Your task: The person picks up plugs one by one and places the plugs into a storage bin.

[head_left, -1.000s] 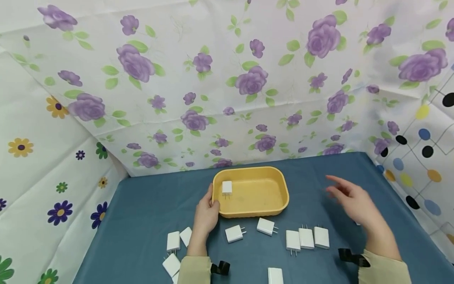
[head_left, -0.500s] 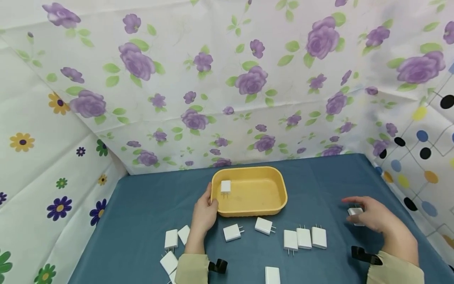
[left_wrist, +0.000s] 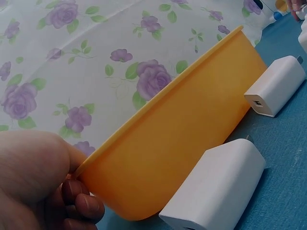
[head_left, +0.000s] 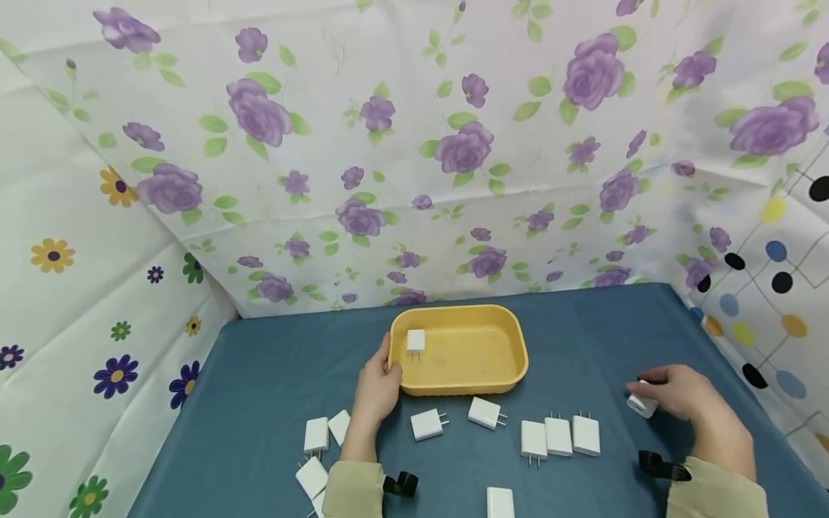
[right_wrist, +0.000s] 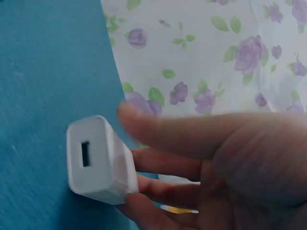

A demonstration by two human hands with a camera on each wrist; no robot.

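Observation:
My left hand [head_left: 378, 385] grips the left rim of a yellow plastic tray [head_left: 476, 352], thumb on the near side. Inside the tray, toward its left end, lies one white charger plug [head_left: 415, 341] with its prongs pointing at me. On the right, my right hand [head_left: 689, 396] holds another white charger [head_left: 641, 406], tilted close over the blue cloth. The right wrist view shows that charger's USB port face [right_wrist: 86, 155], with fingers [right_wrist: 165, 165] behind its side and the blurred thumb near its upper corner.
Two chargers lie just in front of the tray, one of them a single charger [head_left: 427, 424] on the left. Three stand in a row [head_left: 559, 436] farther right. Several more [head_left: 316, 436] lie by my left forearm, another [head_left: 500, 503] at the near edge. Floral sheets [head_left: 414, 165] wall the table.
My right hand has come down and right onto the charger at the right, and that charger has turned in its fingers. The left hand keeps its hold on the tray.

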